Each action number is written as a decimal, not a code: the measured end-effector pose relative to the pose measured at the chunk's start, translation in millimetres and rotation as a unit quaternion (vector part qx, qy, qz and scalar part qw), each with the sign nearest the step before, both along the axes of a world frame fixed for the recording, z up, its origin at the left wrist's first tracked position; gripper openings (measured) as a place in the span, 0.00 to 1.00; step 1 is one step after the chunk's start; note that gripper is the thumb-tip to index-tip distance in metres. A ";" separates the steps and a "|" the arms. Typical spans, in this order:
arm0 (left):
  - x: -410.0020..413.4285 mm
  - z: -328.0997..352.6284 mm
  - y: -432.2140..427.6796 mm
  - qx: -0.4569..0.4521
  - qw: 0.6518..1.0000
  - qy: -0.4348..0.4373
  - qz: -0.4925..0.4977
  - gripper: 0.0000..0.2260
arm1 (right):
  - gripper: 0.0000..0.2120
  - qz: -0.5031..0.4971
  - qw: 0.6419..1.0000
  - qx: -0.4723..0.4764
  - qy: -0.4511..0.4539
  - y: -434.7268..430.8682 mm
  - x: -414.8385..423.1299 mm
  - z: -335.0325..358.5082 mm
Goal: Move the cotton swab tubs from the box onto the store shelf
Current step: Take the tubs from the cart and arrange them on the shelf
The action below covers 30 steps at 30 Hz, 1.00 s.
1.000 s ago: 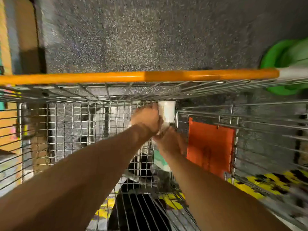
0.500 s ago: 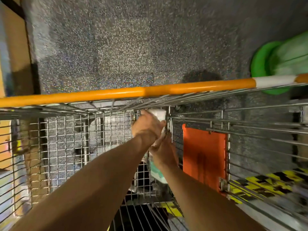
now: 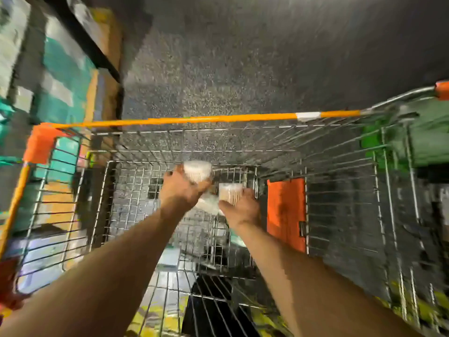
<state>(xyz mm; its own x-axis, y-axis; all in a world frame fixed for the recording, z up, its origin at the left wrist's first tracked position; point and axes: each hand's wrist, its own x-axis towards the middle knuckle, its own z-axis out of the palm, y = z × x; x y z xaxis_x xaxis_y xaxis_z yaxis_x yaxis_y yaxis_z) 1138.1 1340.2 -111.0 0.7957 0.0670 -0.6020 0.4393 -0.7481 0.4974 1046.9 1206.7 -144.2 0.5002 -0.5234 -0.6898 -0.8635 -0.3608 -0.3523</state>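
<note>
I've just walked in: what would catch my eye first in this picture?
Two bare arms reach down into a wire shopping cart. The left hand grips the upper swab tub and the right hand grips the lower swab tub, side by side near the middle. A bright orange bar crosses the cart's far edge above them, and an orange panel stands just right of the right hand.

Wire cart (image 3: 136, 190), orange-rimmed, on speckled dark floor (image 3: 218, 69), orange flap (image 3: 286, 212) inside

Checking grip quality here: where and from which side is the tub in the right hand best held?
By its round side wall, from the bottom end: the tub is a small cylinder, and the right hand wraps its lower half.
</note>
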 end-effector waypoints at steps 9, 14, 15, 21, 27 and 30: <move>-87.8 189.0 97.9 -0.054 0.975 -0.150 0.153 0.31 | 0.46 0.131 0.983 -0.034 -0.124 60.2 -25.4 181.7; -132.1 292.4 178.9 -0.080 0.947 -0.237 0.201 0.35 | 0.35 0.099 0.951 0.089 -0.278 130.2 -38.8 299.8; -143.7 314.1 200.2 -0.077 0.939 -0.251 0.222 0.35 | 0.34 0.109 0.943 0.112 -0.295 150.7 -43.5 323.8; -202.0 421.2 298.3 -0.084 0.881 -0.338 0.319 0.34 | 0.49 0.262 0.865 0.161 -0.397 263.9 -61.6 424.7; -289.0 498.8 430.0 0.001 0.843 -0.411 0.346 0.31 | 0.36 0.334 0.788 0.260 -0.447 410.7 -106.8 507.7; -346.6 515.8 491.3 0.004 0.818 -0.402 0.413 0.34 | 0.31 0.364 0.765 0.305 -0.436 481.7 -143.3 531.0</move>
<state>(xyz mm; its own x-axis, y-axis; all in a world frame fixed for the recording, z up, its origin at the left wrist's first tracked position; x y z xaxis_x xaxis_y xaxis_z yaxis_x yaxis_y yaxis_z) 791.6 1831.5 404.8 0.6160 0.7819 0.0954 0.3301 -0.3663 0.8700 903.6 1688.4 386.8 0.9147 0.3986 0.0667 0.1463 -0.1728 -0.9740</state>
